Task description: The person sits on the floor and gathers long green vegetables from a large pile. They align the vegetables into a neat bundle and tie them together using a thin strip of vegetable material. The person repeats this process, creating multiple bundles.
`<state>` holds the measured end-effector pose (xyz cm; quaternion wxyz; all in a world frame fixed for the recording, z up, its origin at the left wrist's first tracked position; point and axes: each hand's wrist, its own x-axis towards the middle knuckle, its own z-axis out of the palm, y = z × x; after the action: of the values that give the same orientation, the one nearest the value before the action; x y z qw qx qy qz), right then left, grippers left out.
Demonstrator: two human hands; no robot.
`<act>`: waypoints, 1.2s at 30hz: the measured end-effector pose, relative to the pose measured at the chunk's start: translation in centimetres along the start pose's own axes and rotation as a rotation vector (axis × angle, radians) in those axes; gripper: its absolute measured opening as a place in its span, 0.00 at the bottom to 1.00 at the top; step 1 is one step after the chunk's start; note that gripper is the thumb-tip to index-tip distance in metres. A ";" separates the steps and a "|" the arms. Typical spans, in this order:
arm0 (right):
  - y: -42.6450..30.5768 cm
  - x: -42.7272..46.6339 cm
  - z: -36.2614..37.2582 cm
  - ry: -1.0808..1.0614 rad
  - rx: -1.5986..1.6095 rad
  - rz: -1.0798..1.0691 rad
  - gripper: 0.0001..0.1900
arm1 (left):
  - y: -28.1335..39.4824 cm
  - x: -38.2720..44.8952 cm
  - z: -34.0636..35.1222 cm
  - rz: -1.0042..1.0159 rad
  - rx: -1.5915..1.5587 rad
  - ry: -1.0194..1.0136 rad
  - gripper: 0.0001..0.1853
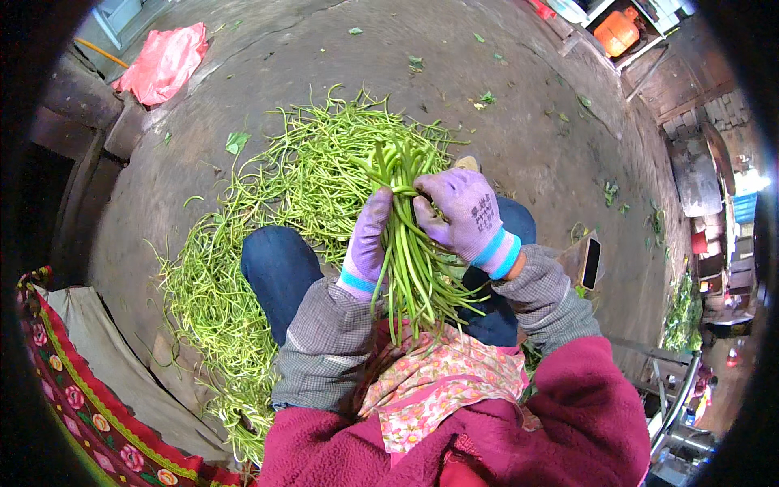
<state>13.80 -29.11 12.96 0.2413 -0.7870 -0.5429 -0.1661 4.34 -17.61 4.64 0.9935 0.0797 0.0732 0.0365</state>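
Observation:
A bundle of long green stems (411, 249) is held upright between my gloved hands, its thick ends up and its thin ends hanging over my lap. My left hand (369, 240), in a purple knit glove, grips the bundle from its left side, thumb near a stem wrapped across it. My right hand (464, 213), in a matching glove with printing on the back, has its fingers curled at the bundle's right side, at that crossing stem. Beyond and left of my knees, a large pile of loose green stems (322, 164) spreads over the concrete floor.
A pink plastic bag (164, 64) lies at the far left. To the right, a smartphone (590, 263) rests low beside my knee. Scattered leaves (237, 142) dot the floor. A floral cloth (91, 408) is at lower left, an orange gas cylinder (616, 31) at upper right, and a metal-framed seat or rack (675, 389) at lower right.

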 end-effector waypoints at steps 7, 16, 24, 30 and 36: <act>-1.9 0.3 -1.0 -0.044 0.048 -0.043 0.09 | 1.6 -1.2 0.5 0.005 0.142 -0.126 0.18; -2.2 -0.9 -1.6 -0.070 0.192 0.004 0.08 | 0.2 -2.1 1.8 -0.075 -0.166 -0.108 0.16; -1.2 -1.6 -0.8 -0.006 0.254 0.028 0.07 | 0.1 -1.9 0.8 0.000 -0.081 0.025 0.14; -1.1 -1.7 0.2 0.012 0.287 0.147 0.07 | 0.0 -2.1 1.0 0.027 -0.015 0.073 0.14; -0.1 -1.2 0.1 -0.019 0.443 -0.136 0.08 | 0.1 -2.2 -0.4 -0.026 -0.125 0.029 0.18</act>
<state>13.32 -29.95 12.26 0.3911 -0.6780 -0.6202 -0.0512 2.14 -17.68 4.57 0.9957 0.0159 0.0859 0.0293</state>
